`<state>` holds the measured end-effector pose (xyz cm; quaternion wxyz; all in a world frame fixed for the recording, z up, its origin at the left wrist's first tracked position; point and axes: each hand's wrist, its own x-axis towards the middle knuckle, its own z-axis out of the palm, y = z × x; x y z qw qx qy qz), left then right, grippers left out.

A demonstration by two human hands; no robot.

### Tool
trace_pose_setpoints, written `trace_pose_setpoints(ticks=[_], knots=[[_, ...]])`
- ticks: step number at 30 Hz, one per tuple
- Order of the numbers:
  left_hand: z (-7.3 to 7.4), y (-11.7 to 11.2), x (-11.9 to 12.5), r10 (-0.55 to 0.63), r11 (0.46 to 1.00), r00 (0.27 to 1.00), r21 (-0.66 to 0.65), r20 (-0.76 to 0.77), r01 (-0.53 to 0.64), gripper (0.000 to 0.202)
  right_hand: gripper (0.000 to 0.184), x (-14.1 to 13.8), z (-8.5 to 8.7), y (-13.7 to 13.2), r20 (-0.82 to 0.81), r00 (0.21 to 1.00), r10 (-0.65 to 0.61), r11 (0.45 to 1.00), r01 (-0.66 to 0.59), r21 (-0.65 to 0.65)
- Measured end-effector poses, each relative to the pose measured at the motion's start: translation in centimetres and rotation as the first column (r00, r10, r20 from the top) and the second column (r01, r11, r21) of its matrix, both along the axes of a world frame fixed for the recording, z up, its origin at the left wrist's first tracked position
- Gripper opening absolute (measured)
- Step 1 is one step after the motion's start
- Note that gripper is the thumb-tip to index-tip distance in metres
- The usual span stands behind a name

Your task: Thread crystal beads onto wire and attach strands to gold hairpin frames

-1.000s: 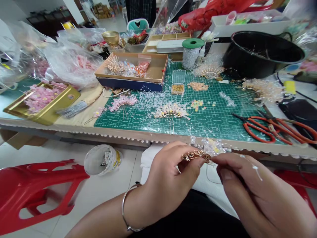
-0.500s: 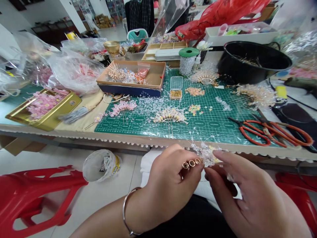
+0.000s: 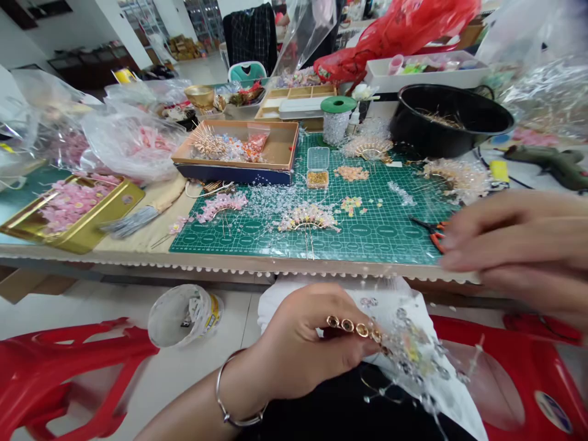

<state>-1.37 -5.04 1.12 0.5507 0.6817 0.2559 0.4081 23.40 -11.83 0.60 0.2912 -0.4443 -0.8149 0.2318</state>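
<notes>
The workroom runs back behind my long desk (image 3: 229,262), where a green cutting mat (image 3: 381,242) carries loose crystal beads and a fan-shaped beaded hairpin (image 3: 307,217). A black pot (image 3: 452,116) stands beyond the mat, and a gold tray of pink flowers (image 3: 78,205) sits toward the left. Down by my lap, my left hand (image 3: 312,343) is closed, its fingers (image 3: 342,350) curled firmly around a gold wire hair ornament (image 3: 356,327) with a row of open loops. The ornament's long axis runs from those loops down and to my right, ending in a spray of crystal beads (image 3: 408,349) over a white cloth (image 3: 413,312). My right hand (image 3: 519,251) is blurred and well apart from it, up to the right over the desk's edge, its fingers (image 3: 478,236) loosely extended and holding nothing I can see. Orange-handled scissors (image 3: 436,236) lie just beside those fingertips. My left hand is by far the nearer to the ornament.
</notes>
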Motion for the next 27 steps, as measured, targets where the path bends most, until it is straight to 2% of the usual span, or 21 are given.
trace_pose_setpoints(ticks=[2,5,8,10,12,14,18,22,25,27], knots=[[0.1,-0.2,0.0,-0.053,0.997,0.998,-0.062,0.019,0.054,0.003,0.026,-0.7,1.4,1.8,-0.002,0.997,0.076,0.997,-0.076,-0.026],[0.0,-0.4,0.0,-0.106,0.983,0.994,-0.149,0.023,0.109,0.003,0.018,-2.0,4.4,5.8,-0.026,0.958,0.286,0.954,-0.287,-0.082],[-0.2,-0.5,0.1,-0.145,0.961,0.988,-0.231,0.044,0.151,0.013,0.016,-2.9,6.8,9.1,-0.036,0.873,0.486,0.864,-0.486,-0.131],[-0.4,-0.5,0.2,-0.163,0.948,0.985,-0.270,0.049,0.170,0.021,0.015,-3.1,7.3,10.3,-0.061,0.814,0.577,0.801,-0.579,-0.148],[-0.7,-0.5,0.3,-0.167,0.939,0.983,-0.293,0.074,0.181,0.025,0.010,-3.0,7.0,10.5,-0.114,0.788,0.604,0.776,-0.615,-0.141],[-0.8,-0.4,0.4,-0.176,0.932,0.978,-0.303,0.109,0.202,0.022,0.007,-2.8,6.4,10.3,-0.166,0.792,0.588,0.782,-0.608,-0.134],[-0.7,-0.3,0.6,-0.227,0.891,0.960,-0.364,0.165,0.273,0.008,0.018,-2.6,5.4,10.0,-0.229,0.793,0.564,0.782,-0.602,-0.160],[-0.5,-0.3,0.8,-0.219,0.857,0.951,-0.423,0.218,0.294,0.014,0.019,-2.8,4.8,10.2,-0.294,0.773,0.562,0.761,-0.623,-0.182],[-0.5,-0.3,1.0,-0.161,0.828,0.967,-0.507,0.198,0.241,0.024,0.017,-2.6,3.7,10.6,-0.296,0.814,0.500,0.807,-0.562,-0.184],[-0.6,-0.4,1.2,-0.125,0.776,0.976,-0.595,0.179,0.208,0.023,0.014,-1.9,2.6,11.0,-0.279,0.859,0.430,0.857,-0.486,-0.174]])
